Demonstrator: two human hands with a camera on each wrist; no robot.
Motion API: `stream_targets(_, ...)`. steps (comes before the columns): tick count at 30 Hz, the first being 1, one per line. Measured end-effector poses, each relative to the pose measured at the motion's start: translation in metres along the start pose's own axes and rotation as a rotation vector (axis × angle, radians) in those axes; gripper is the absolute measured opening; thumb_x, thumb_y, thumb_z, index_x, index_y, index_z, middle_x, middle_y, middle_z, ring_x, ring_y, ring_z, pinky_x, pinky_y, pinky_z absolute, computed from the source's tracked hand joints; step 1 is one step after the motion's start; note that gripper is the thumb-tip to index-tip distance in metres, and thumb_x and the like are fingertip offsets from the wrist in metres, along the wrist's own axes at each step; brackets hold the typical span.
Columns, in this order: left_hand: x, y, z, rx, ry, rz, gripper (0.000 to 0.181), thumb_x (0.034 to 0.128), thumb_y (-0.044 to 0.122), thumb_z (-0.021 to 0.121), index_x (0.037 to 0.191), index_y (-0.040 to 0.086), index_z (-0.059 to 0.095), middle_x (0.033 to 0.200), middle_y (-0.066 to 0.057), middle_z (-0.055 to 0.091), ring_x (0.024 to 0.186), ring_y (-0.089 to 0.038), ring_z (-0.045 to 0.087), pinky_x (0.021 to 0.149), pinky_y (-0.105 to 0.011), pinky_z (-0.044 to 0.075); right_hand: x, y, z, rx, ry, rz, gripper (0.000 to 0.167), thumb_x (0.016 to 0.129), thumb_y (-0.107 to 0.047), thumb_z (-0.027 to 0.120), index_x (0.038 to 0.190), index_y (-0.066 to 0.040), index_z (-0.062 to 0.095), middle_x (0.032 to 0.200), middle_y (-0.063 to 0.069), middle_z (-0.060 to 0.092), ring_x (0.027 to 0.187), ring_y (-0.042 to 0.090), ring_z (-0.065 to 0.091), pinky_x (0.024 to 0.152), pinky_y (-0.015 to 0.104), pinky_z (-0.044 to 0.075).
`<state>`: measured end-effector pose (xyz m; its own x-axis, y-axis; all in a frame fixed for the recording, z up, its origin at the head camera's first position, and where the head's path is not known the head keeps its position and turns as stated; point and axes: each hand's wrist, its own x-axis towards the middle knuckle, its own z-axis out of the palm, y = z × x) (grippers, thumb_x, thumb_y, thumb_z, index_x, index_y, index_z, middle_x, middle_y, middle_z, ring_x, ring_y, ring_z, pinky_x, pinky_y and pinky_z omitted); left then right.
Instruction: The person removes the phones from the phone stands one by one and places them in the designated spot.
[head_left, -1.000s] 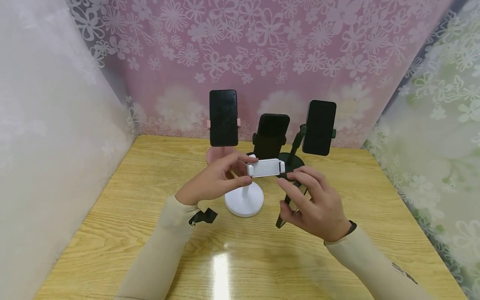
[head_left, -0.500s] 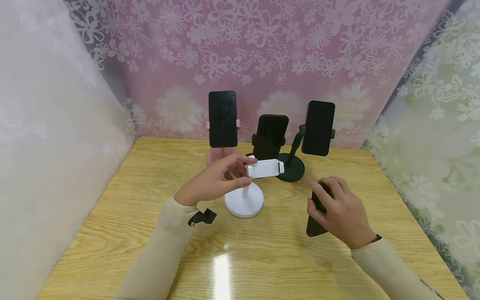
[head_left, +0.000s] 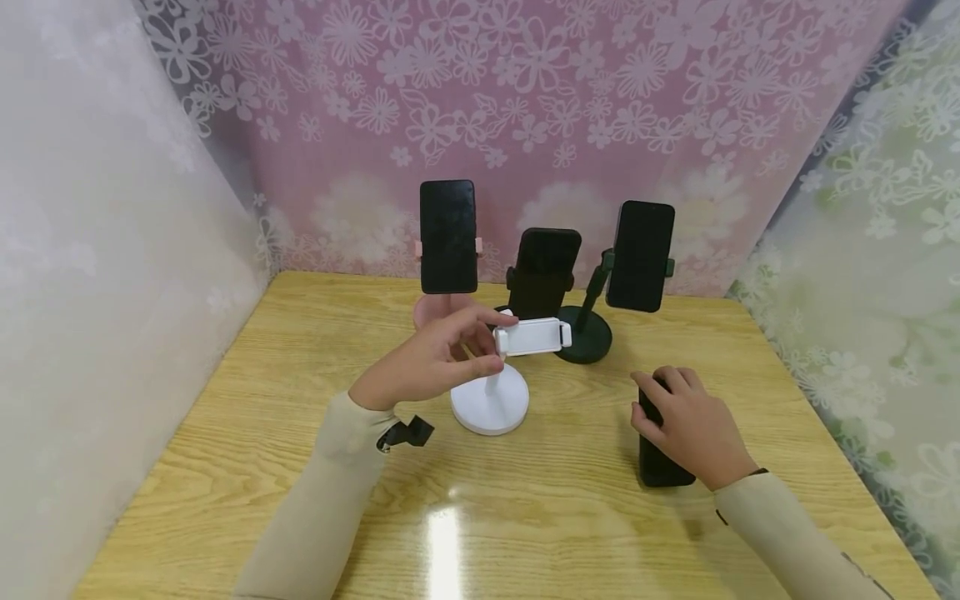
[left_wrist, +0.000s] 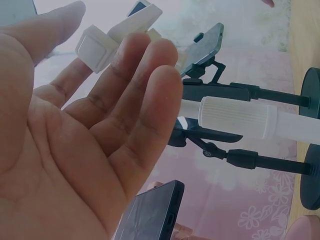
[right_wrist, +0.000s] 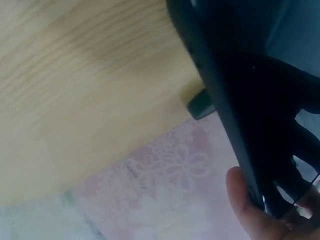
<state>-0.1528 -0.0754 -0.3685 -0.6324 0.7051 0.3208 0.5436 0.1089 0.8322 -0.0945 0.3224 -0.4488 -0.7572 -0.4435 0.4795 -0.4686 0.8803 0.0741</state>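
In the head view a white phone stand [head_left: 491, 402] stands on the table, its clamp [head_left: 534, 336] tipped to face up. My left hand [head_left: 431, 354] holds the clamp's left end with thumb and fingers. Seen from the left wrist, curled fingers [left_wrist: 150, 95] sit around the white end block [left_wrist: 96, 47]. My right hand [head_left: 690, 429] grips a black phone [head_left: 663, 462] from above, right of the stand. The right wrist view has the dark phone [right_wrist: 227, 115] close up, with fingers at its edge. Whether the phone touches the table cannot be told.
Behind the white stand are three stands with phones: a pink stand's phone [head_left: 447, 237], a middle black phone [head_left: 543, 271] and a right phone [head_left: 640, 254] above a dark round base [head_left: 588, 337]. Floral curtains enclose the wooden table [head_left: 300, 333] at back and sides.
My right hand has moved right, away from the white clamp, carrying the black phone, which now shows its broad side more. The left hand stays at the clamp.
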Motion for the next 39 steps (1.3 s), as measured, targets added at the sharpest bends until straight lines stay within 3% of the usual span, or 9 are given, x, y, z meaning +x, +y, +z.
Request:
stream_targets(7,-0.001,0.0,-0.001,-0.046,-0.038,-0.002,0.051,0.101,0.02,0.07,0.148,0.022,0.05,0.103,0.001,0.071,0.094,-0.017,0.069,0.08,-0.039,0.058,0.003,0.008,0.008,0.012,-0.092,0.049,0.045,0.09,-0.024,0.072,0.132,-0.007,0.068,0.105,0.017,0.064,0.104,0.042,0.06,0.045,0.042,0.05)
stream_targets(13,-0.001,-0.001,-0.001,-0.031,-0.029,0.009,0.048,0.1025,0.018,0.068,0.147,0.019,0.051,0.104,0.002,0.07,0.094,-0.015,0.068,0.081,-0.038,0.058,0.007,0.014,0.014,0.005,-0.262,0.116,0.052,0.093,-0.034,0.073,0.139,-0.009,0.065,0.105,0.014,0.065,0.093,0.038,0.062,0.047,0.041,0.049)
stream_targets(17,0.001,-0.001,0.002,-0.041,-0.032,0.012,0.048,0.103,0.018,0.067,0.148,0.018,0.051,0.104,0.001,0.07,0.093,-0.016,0.068,0.081,-0.037,0.058,0.005,0.023,0.02,0.009,-0.392,0.148,0.056,0.095,-0.037,0.071,0.141,-0.006,0.063,0.107,0.013,0.066,0.088,0.035,0.062,0.058,0.046,0.053)
stream_targets(23,0.004,-0.003,0.003,-0.044,-0.034,0.028,0.047,0.103,0.018,0.067,0.148,0.018,0.051,0.103,0.001,0.069,0.092,-0.015,0.068,0.08,-0.037,0.058,0.006,0.032,0.028,0.027,-0.509,0.198,0.06,0.095,-0.04,0.07,0.139,0.0,0.061,0.117,0.023,0.066,0.096,0.042,0.066,0.077,0.059,0.057)
stream_targets(28,0.004,-0.002,0.003,-0.046,-0.039,0.021,0.047,0.1029,0.02,0.067,0.147,0.02,0.052,0.102,0.001,0.069,0.091,-0.016,0.068,0.08,-0.037,0.058,0.008,0.032,0.03,0.039,-0.584,0.235,0.06,0.095,-0.042,0.069,0.134,0.004,0.062,0.123,0.029,0.064,0.101,0.045,0.067,0.082,0.062,0.055)
stream_targets(35,0.001,0.0,0.0,-0.04,-0.032,0.014,0.047,0.103,0.017,0.067,0.147,0.017,0.051,0.101,0.0,0.069,0.09,-0.016,0.068,0.08,-0.037,0.058,0.012,0.032,0.037,0.073,-0.624,0.193,0.055,0.097,-0.04,0.069,0.13,0.004,0.063,0.115,0.022,0.064,0.092,0.037,0.067,0.081,0.057,0.056)
stream_targets(39,-0.001,0.001,-0.001,-0.049,-0.032,0.01,0.047,0.103,0.017,0.067,0.148,0.017,0.051,0.101,0.0,0.069,0.09,-0.016,0.068,0.08,-0.037,0.059,0.016,0.031,0.041,0.074,-0.654,0.202,0.06,0.097,-0.042,0.068,0.133,0.005,0.061,0.122,0.026,0.063,0.099,0.04,0.068,0.086,0.058,0.055)
